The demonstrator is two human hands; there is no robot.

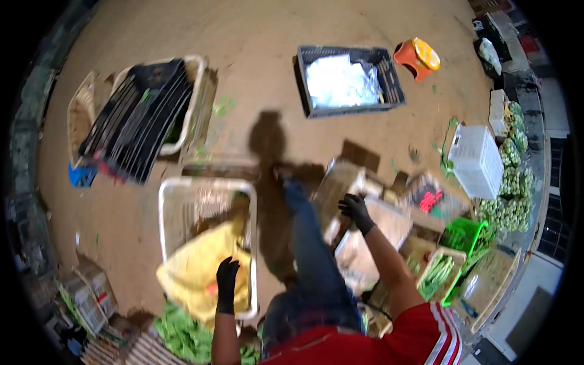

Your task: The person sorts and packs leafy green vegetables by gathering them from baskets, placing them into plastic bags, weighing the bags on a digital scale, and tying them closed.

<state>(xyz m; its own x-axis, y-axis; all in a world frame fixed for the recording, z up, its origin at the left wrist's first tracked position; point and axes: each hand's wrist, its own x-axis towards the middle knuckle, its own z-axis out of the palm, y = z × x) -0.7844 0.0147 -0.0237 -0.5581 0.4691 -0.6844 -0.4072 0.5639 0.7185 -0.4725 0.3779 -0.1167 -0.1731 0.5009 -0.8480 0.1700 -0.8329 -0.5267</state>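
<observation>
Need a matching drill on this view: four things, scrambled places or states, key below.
1. Yellow cloth
2. Small stool
3. Long green vegetables
4. Left hand

A. Gloved in black
B. In a pale tray, lower right
C. Partly inside a large white crate
D. Orange, beside a dark crate

Pairs: 1-C, 2-D, 3-B, 4-A

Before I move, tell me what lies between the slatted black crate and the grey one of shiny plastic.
The head view shows a white crate under the black crate, then brown floor with green scraps, up to the grey crate.
</observation>
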